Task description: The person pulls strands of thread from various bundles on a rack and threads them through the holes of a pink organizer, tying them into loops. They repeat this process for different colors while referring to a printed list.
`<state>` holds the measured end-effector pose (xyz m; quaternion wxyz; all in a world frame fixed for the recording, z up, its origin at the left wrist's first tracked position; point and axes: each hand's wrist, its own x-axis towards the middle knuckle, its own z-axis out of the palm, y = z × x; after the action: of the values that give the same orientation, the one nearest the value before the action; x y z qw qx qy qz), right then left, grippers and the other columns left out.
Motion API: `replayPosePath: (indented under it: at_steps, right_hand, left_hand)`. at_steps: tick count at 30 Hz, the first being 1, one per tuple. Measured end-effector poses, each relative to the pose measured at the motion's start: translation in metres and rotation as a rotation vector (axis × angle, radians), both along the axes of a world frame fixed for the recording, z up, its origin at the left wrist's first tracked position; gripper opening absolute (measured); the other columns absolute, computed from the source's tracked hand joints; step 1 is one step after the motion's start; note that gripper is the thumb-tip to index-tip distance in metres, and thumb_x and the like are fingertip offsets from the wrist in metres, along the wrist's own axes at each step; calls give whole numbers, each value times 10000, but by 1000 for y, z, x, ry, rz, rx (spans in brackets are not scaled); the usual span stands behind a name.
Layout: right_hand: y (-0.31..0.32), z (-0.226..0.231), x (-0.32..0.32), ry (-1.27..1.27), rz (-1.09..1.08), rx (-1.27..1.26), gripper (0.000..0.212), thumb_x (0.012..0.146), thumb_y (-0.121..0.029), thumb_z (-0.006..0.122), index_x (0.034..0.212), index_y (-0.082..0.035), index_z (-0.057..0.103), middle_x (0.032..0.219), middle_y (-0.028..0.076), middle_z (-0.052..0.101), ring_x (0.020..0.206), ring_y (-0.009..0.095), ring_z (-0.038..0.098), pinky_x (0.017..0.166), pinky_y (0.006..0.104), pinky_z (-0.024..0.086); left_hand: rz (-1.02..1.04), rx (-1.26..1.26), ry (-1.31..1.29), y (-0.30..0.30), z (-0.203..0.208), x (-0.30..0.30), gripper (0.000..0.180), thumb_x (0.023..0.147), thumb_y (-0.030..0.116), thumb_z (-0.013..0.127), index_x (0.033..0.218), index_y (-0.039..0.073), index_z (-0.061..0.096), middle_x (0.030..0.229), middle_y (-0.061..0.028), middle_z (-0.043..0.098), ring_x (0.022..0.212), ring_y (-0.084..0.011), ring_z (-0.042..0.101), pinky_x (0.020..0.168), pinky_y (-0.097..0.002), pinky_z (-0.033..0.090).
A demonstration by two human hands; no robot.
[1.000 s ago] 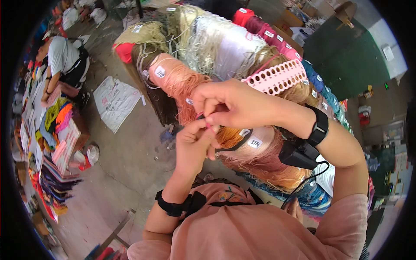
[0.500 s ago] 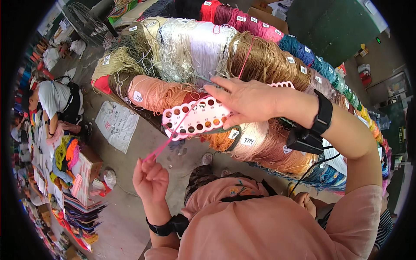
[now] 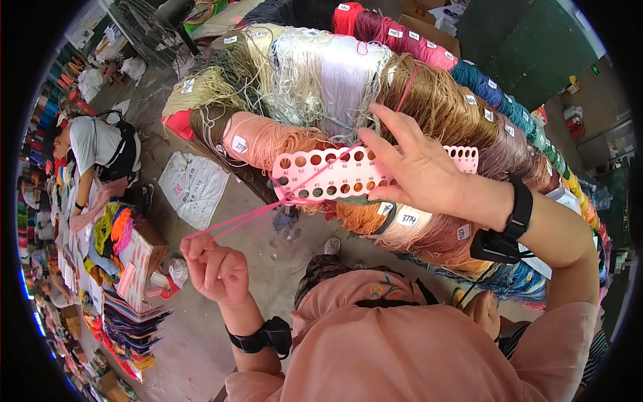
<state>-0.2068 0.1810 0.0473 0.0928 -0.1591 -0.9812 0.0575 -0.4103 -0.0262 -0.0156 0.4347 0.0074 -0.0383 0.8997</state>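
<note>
My left hand (image 3: 218,271) is pinched shut on a bright pink thread (image 3: 251,216), out over the floor. Strands of it stretch taut to the left end of a pink thread card (image 3: 348,173), a long scalloped strip with rows of holes. From there the thread slants across the card toward my right index fingertip. My right hand (image 3: 429,171) lies over the card's middle, fingers apart, with the thumb near its lower edge; the palm side is hidden. Beneath the card are thick bundles of thread, including peach (image 3: 268,137), orange (image 3: 358,218) and brown (image 3: 455,238).
White thread hanks (image 3: 295,74) and tan hanks (image 3: 435,94) fill the rack beyond the card. A white sack (image 3: 193,187) lies on the floor at left. Farther left, a person (image 3: 94,151) bends over a table piled with coloured yarn (image 3: 110,234).
My left hand has moved left and slightly down, drawing the pink strands out longer. The right hand's fingers are spread wider over the card. The whole view has shifted a little.
</note>
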Motion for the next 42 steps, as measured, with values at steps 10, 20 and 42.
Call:
replayPosePath:
  at_steps: [10, 20, 42]
  right_hand:
    - [-4, 3, 2, 8, -173, 13, 761, 597, -308, 681, 1195, -58, 282, 1100, 166, 328, 954, 330, 425, 740, 378, 427]
    - [23, 23, 10, -210, -475, -363, 613, 638, -461, 610, 1000, -10, 405, 900, 200, 529, 852, 320, 528, 706, 385, 420]
    - [-61, 23, 82, 661, -671, -32, 400, 621, -59, 549, 997, 9, 431, 983, 188, 432, 925, 328, 443, 790, 373, 370]
  left_hand:
    - [-91, 310, -14, -2, 11, -45, 250, 876, 166, 320, 1023, -9, 420, 523, 19, 390, 355, -46, 342, 372, -176, 243]
    - [22, -1727, 1069, -142, -114, -185, 373, 693, 59, 553, 1042, -19, 446, 794, -80, 533, 705, -158, 512, 591, -280, 442]
    - [-448, -460, 1493, 164, 32, 17, 123, 827, 112, 463, 726, 43, 453, 479, 17, 444, 339, -17, 359, 304, -136, 258]
